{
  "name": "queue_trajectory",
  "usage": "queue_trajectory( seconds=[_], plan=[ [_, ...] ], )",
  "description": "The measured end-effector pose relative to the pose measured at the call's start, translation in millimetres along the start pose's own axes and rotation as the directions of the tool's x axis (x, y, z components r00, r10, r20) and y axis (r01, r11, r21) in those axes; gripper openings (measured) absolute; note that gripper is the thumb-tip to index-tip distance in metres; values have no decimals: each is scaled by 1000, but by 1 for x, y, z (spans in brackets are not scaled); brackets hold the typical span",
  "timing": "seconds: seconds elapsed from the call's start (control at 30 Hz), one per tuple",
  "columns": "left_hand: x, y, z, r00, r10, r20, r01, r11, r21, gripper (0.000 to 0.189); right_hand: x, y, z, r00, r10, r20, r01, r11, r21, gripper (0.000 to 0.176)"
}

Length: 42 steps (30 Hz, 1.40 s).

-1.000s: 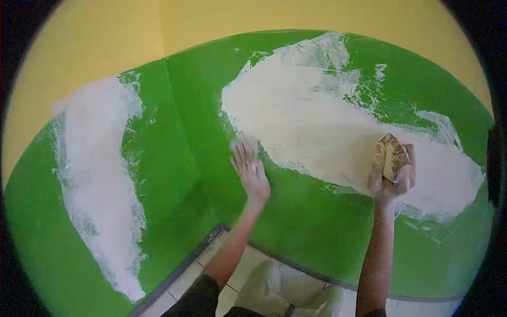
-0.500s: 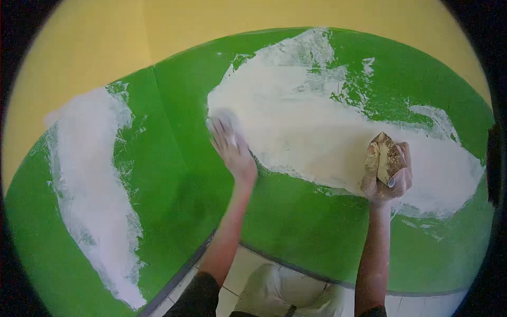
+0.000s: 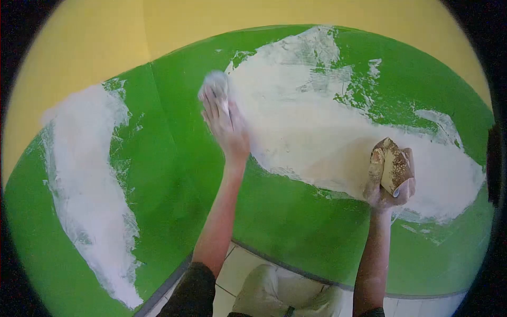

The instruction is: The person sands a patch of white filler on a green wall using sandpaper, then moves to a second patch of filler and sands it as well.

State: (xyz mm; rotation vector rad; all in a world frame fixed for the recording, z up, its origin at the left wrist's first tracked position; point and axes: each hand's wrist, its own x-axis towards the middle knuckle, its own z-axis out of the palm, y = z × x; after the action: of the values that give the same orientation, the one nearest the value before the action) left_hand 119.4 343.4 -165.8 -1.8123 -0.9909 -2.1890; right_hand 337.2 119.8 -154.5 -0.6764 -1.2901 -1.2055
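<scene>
Left hand (image 3: 228,124) holds pale blurred pad (image 3: 215,83) under extended fingers beside white patch (image 3: 296,113), likely spreading pressure; right hand (image 3: 377,187) grips folded speckled sheet (image 3: 396,168) before patch, fingers wrapped, seemingly securing fold.

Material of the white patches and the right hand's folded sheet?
White patches: likely filler or plaster, matte, with ragged, streaky edges over the green wall.
Folded sheet in the right hand: possibly sandpaper or stiff paper, dull brown with pale dust.

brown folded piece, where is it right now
In the head view, the brown folded piece is right of centre, in the right hand, in front of the larger white patch.
</scene>
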Motion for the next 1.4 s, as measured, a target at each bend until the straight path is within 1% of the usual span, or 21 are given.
queue_trajectory(
  seconds=[0.07, 0.13, 0.2, 0.23, 0.3, 0.4, 0.43, 0.47, 0.5, 0.53, 0.6, 0.63, 0.73, 0.83, 0.93, 1.0, 1.07, 1.2, 1.27, 1.33, 1.4],
  plan=[
    [8, 4, 2, 993, 107, -57, -104, 994, 46, 55, -18, 12, -3, 999, 2, -50, -4, 999, -40, 11],
    [-47, 9, -6, 982, 177, 60, -177, 984, -9, 55, -23, 13, -4, 993, 0, -115, -9, 997, -76, 12],
    [-127, 0, -12, 961, 187, 205, -210, 973, 93, 55, -21, 6, -6, 996, 84, -32, -88, 985, -152, 17],
    [-124, -2, -15, 960, 189, 206, -212, 973, 96, 55, -24, 7, -5, 996, 86, -34, -90, 985, -150, 17],
    [-111, -7, -18, 959, 203, 196, -220, 973, 65, 55, -25, 15, -3, 990, -72, -118, 56, 990, -129, 20],
    [-12, 10, -3, 987, 157, 21, -157, 988, -5, 55, -41, 51, -24, 994, -107, 7, 106, 994, 37, 19],
    [13, 19, -3, 988, 156, -14, -156, 988, -18, 56, -36, 37, -18, 995, -101, 7, 101, 994, 39, 19],
    [16, 22, -4, 988, 153, -11, -153, 988, -12, 56, -25, 11, -9, 998, 66, -16, -66, 998, -23, 19],
    [17, 27, -3, 988, 157, 1, -157, 987, -45, 56, -18, -3, -4, 972, 228, -48, -231, 969, -82, 19],
    [15, 32, -1, 987, 163, 13, -162, 984, -80, 56, -20, 1, -7, 972, 232, -44, -235, 969, -78, 19],
    [-57, 15, -9, 956, 234, 174, -240, 971, 13, 55, -29, 25, -14, 998, -53, -40, 54, 999, 6, 21],
    [-88, 5, -16, 927, 253, 275, -283, 956, 74, 55, -39, 34, -15, 997, -53, -48, 53, 999, 3, 21],
    [-89, -4, -27, 921, 245, 304, -293, 948, 122, 56, -47, 35, -9, 988, 31, -151, -47, 993, -107, 22],
    [-11, 22, -10, 981, 178, 81, -183, 982, 50, 55, -26, 11, -1, 995, -43, -90, 22, 975, -221, 24],
    [26, 43, 1, 986, 164, -6, -163, 984, 73, 55, -28, 11, -2, 997, -6, -72, -10, 977, -213, 24],
    [-3, 28, -7, 973, 232, 14, -232, 973, 15, 54, -35, 14, -13, 997, 15, -72, -29, 978, -206, 25],
    [-44, 3, -14, 944, 290, 158, -306, 947, 94, 53, -33, 15, -8, 996, 43, -75, -58, 977, -204, 26],
    [-3, 18, -12, 938, 318, 135, -331, 939, 88, 52, -31, 9, -3, 992, 105, -67, -116, 976, -183, 27],
    [36, 41, -4, 962, 271, -6, -271, 963, 0, 53, -35, 11, -9, 989, 135, -54, -143, 974, -174, 28],
    [23, 38, -1, 967, 255, -24, -255, 967, 2, 53, -37, 12, -11, 985, 169, -34, -172, 970, -169, 28],
    [-8, 26, -5, 950, 306, 54, -305, 952, -32, 52, -37, 11, -10, 981, 186, -46, -191, 968, -165, 29]
  ],
)
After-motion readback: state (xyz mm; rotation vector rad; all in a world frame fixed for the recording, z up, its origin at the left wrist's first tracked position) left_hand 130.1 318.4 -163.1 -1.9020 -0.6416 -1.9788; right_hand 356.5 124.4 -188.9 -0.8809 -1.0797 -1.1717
